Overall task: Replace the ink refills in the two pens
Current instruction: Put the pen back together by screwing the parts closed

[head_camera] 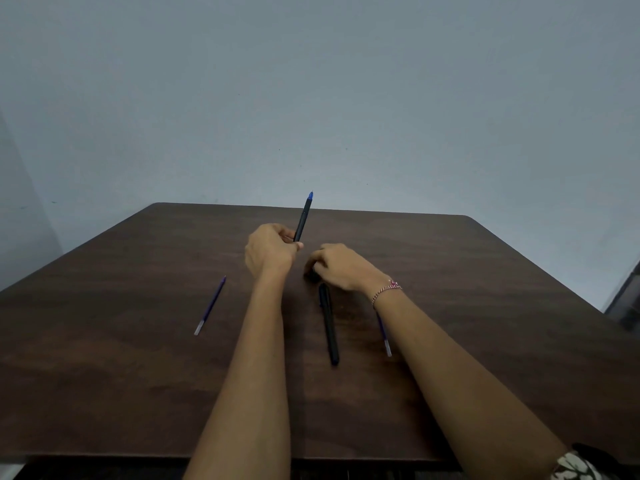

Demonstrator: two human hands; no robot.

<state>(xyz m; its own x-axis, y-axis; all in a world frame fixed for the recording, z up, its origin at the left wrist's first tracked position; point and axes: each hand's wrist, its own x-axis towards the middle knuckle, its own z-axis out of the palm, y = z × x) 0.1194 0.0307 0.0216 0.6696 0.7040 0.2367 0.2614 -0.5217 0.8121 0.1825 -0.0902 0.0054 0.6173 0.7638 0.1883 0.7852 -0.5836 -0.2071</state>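
My left hand [270, 254] is closed around a black pen [303, 218] that stands nearly upright, blue tip pointing up and away. My right hand [341, 266] rests on the dark wooden table [485, 306], fingers curled down over something small and dark that I cannot make out. A second black pen [329, 327] lies flat just below that hand. One blue ink refill [210, 305] lies to the left of my left forearm. Another blue refill [384, 336] shows partly under my right forearm.
A plain grey-blue wall stands behind the table's far edge [311, 206]. A dark object [627, 306] sits off the table's right side. A red-and-white thread bracelet [386, 292] is on my right wrist.
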